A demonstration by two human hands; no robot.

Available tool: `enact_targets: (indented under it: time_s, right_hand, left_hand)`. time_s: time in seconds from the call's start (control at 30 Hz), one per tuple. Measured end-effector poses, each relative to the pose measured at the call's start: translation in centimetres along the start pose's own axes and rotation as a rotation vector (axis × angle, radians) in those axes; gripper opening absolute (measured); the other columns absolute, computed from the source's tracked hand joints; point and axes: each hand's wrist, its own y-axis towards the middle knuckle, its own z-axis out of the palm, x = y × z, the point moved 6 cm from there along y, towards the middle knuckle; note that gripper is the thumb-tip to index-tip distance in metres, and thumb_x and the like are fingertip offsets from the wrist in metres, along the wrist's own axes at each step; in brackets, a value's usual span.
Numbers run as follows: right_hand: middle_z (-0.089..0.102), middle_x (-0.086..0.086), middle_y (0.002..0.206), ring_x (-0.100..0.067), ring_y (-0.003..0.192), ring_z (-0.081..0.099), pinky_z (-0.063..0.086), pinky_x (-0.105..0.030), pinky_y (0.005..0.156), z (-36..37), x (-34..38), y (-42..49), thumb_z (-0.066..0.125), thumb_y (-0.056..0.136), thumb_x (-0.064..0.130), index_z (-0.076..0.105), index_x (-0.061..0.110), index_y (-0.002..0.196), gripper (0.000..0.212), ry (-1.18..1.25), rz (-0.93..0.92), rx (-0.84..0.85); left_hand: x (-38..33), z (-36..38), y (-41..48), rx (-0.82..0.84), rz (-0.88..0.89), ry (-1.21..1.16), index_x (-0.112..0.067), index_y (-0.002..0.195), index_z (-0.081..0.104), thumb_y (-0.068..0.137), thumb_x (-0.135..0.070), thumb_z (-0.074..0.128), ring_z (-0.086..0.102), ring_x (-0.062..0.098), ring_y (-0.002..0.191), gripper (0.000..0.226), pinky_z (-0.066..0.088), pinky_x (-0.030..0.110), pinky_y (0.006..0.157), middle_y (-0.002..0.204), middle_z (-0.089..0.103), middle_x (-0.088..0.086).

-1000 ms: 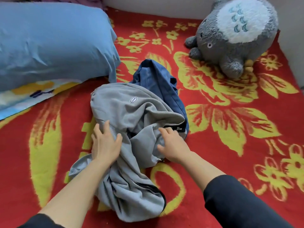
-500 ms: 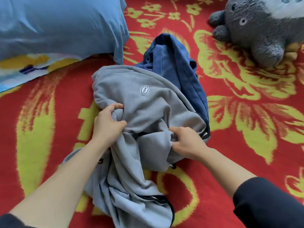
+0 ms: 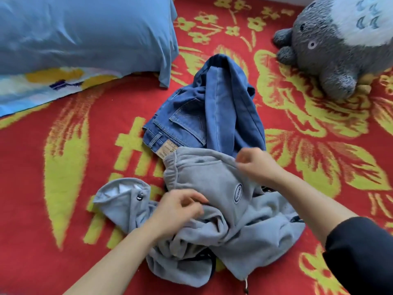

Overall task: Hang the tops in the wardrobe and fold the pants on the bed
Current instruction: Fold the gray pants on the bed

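A crumpled grey fleece garment (image 3: 214,182) with an oval logo patch lies on the red and yellow bed cover (image 3: 63,167), close to me. Blue jeans (image 3: 210,111) lie bunched just behind it, their waistband and back pocket showing. My left hand (image 3: 178,207) grips a fold of the grey fabric at its left side. My right hand (image 3: 257,165) pinches the grey garment's upper right edge, lifting it slightly. A grey cuff or hood end with a toggle (image 3: 139,196) sticks out to the left.
A blue pillow (image 3: 80,33) lies at the back left over a patterned one (image 3: 49,86). A grey plush toy (image 3: 333,45) sits at the back right. Open bed cover stretches to the left and right of the clothes.
Both hands pulled the grey garment toward me, off the jeans, uncovering the jeans' waistband and pocket. The logo patch moved nearer and the garment bunched up more.
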Motion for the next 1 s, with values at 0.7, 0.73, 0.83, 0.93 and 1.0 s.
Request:
enact_targets:
  time_s: [0.7, 0.73, 0.83, 0.93, 1.0]
  right_hand:
    - [0.059, 0.004, 0.069, -0.005, 0.062, 0.047, 0.039, -0.026, 0.06, -0.4, 1.2, -9.0, 0.056, 0.066, -0.011, 0.07, 0.003, 0.077, 0.023, 0.527, -0.079, 0.006]
    - [0.064, 0.004, 0.072, -0.004, 0.065, 0.052, 0.043, -0.025, 0.063, -1.5, 1.0, -9.9, 0.057, 0.068, -0.01, 0.072, 0.008, 0.079, 0.026, 0.591, -0.053, -0.08]
    - [0.066, 0.003, 0.087, -0.009, 0.078, 0.059, 0.046, -0.024, 0.071, -5.2, 0.7, -13.2, 0.067, 0.072, 0.0, 0.07, 0.013, 0.094, 0.025, 0.675, 0.05, -0.396]
    - [0.056, 0.0, 0.085, -0.014, 0.075, 0.051, 0.036, -0.022, 0.062, -8.2, 1.3, -17.5, 0.068, 0.072, 0.008, 0.057, 0.015, 0.083, 0.017, 0.645, 0.103, -0.59]
    - [0.053, 0.0, 0.069, -0.014, 0.063, 0.047, 0.036, -0.022, 0.056, -9.3, 2.4, -20.4, 0.063, 0.068, 0.01, 0.052, 0.014, 0.07, 0.012, 0.758, 0.038, -0.556]
  left_hand:
    - [-10.6, -2.8, 0.3, 0.06, -0.049, 0.011, -0.016, 0.097, 0.061, 0.077, -0.013, 0.076, 0.053, 0.001, 0.045, 0.026, 0.041, 0.014, 0.043, 0.053, 0.06, -0.01]
    - [-12.1, -2.4, 0.0, 0.078, -0.069, 0.024, -0.017, 0.101, 0.06, 0.078, -0.013, 0.075, 0.051, 0.0, 0.042, 0.028, 0.04, 0.013, 0.041, 0.05, 0.057, -0.011]
    - [-16.8, -0.9, -1.4, 0.125, -0.096, -0.001, -0.025, 0.104, 0.063, 0.082, -0.013, 0.066, 0.055, 0.007, 0.052, 0.025, 0.045, 0.019, 0.048, 0.07, 0.06, -0.002]
    - [-21.8, 0.5, -3.1, 0.132, -0.036, -0.061, -0.024, 0.091, 0.07, 0.087, -0.007, 0.055, 0.054, 0.007, 0.054, 0.023, 0.044, 0.02, 0.048, 0.075, 0.061, -0.003]
    - [-25.3, 1.3, -4.6, 0.139, 0.002, -0.087, -0.023, 0.089, 0.073, 0.09, -0.005, 0.051, 0.057, 0.005, 0.055, 0.028, 0.047, 0.019, 0.048, 0.073, 0.064, -0.005]
